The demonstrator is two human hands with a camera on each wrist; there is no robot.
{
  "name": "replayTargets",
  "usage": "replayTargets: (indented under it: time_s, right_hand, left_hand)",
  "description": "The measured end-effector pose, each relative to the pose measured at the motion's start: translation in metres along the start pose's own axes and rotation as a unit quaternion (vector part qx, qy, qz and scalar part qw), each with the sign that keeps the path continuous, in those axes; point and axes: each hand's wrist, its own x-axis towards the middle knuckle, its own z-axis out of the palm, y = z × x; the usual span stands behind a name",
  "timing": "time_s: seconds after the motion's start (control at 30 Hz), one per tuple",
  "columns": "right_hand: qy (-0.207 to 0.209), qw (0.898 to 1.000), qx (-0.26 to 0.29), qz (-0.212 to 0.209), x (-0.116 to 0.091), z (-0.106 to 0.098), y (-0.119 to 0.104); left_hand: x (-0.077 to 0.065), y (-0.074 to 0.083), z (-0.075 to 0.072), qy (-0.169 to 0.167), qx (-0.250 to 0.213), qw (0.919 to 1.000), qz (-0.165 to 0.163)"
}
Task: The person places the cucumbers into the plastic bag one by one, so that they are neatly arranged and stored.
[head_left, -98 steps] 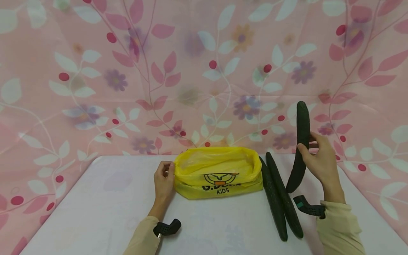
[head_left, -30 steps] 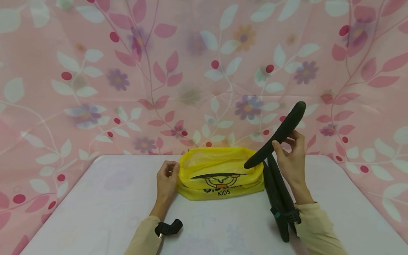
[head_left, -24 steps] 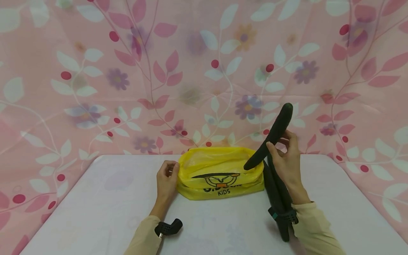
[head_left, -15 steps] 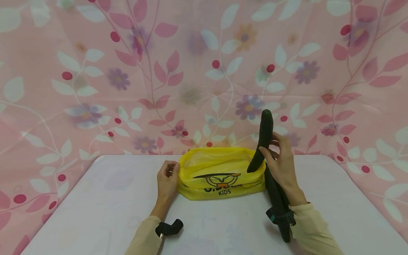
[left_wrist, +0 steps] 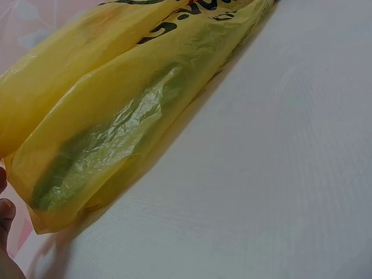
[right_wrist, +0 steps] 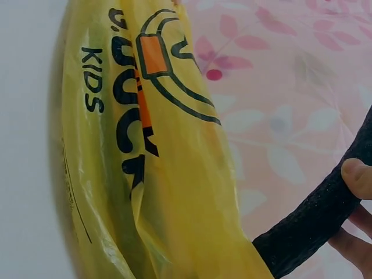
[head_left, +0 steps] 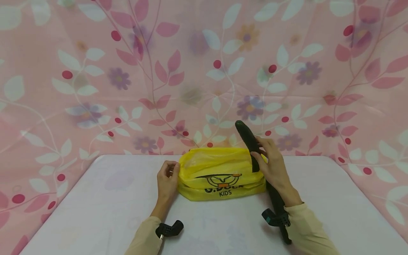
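My right hand (head_left: 274, 171) holds a dark green cucumber (head_left: 248, 138) between thumb and fingers. The cucumber leans left, its lower end inside the mouth of a yellow plastic bag (head_left: 220, 180) printed "KIDS". Up close in the right wrist view, the cucumber (right_wrist: 314, 224) passes behind the bag's rim. At the bag's left end, my left hand (head_left: 167, 180) pinches the rim with curled fingers. Through the thin plastic in the left wrist view shows a long dark green shape (left_wrist: 87, 154). Another cucumber (head_left: 276, 198) lies right of the bag, partly under my right forearm.
A white cloth (head_left: 111, 212) covers the table. Behind it hangs a pink floral backdrop (head_left: 204, 71). Each wrist carries a black camera, the left one (head_left: 170, 229) over the cloth and the right one (head_left: 275, 216) over the lying cucumber.
My right hand has carried the cucumber leftward to the bag, tipping its top left and lowering its bottom end into the mouth. My right arm now hides one lying cucumber. The left hand stays.
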Motion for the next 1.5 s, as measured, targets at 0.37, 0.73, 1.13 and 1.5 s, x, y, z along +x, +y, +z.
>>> replayTargets:
  time_s: [0.37, 0.73, 1.13, 1.5]
  right_hand:
    - [-0.034, 0.999, -0.012, -0.019, 0.001, 0.017, -0.003]
    - [-0.084, 0.996, -0.016, -0.023, 0.002, 0.038, -0.004]
    - [-0.165, 0.986, -0.015, -0.03, -0.001, 0.064, 0.003]
    - [-0.258, 0.966, -0.026, -0.01, -0.004, 0.081, 0.005]
  left_hand:
    - [0.001, -0.002, 0.001, 0.002, -0.01, 0.9998, 0.017]
    - [0.0, 0.0, 0.002, 0.009, -0.009, 0.9998, 0.018]
    - [0.0, 0.001, -0.001, 0.01, -0.001, 0.9999, 0.003]
    - [0.001, 0.003, 0.0, 0.009, -0.002, 1.0, 0.001]
